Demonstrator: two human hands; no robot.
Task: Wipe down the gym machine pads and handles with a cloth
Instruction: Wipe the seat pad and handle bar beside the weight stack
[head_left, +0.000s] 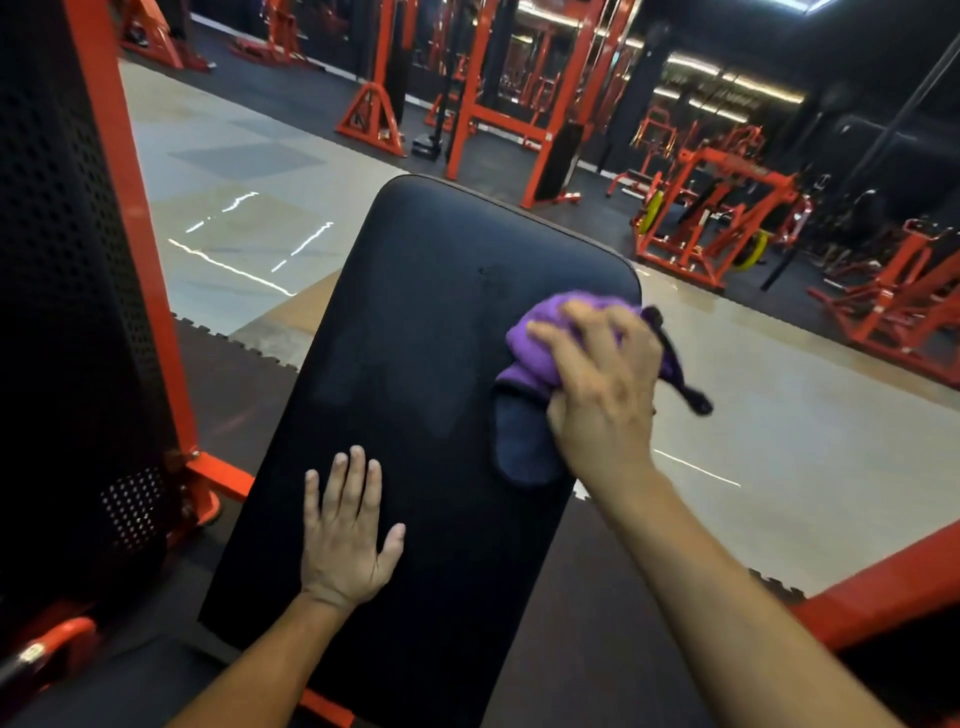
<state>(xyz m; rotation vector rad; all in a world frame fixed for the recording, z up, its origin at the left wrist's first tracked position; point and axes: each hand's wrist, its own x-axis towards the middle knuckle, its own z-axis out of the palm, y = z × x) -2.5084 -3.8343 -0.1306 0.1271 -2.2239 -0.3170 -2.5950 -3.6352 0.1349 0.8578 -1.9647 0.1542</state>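
Cloth (535, 358), purple and bunched, is gripped in the right hand (602, 395), fingers curled over it, pressed on the right edge of a black pad (415, 338) toward its far end. The left hand (345, 535) lies flat, fingers straight, on the near left part, steadying it. Orange frame (150, 260) stands left. Step in hand looks like wiping the pad; next, sweeping across the left side, then the handles, not seen here.
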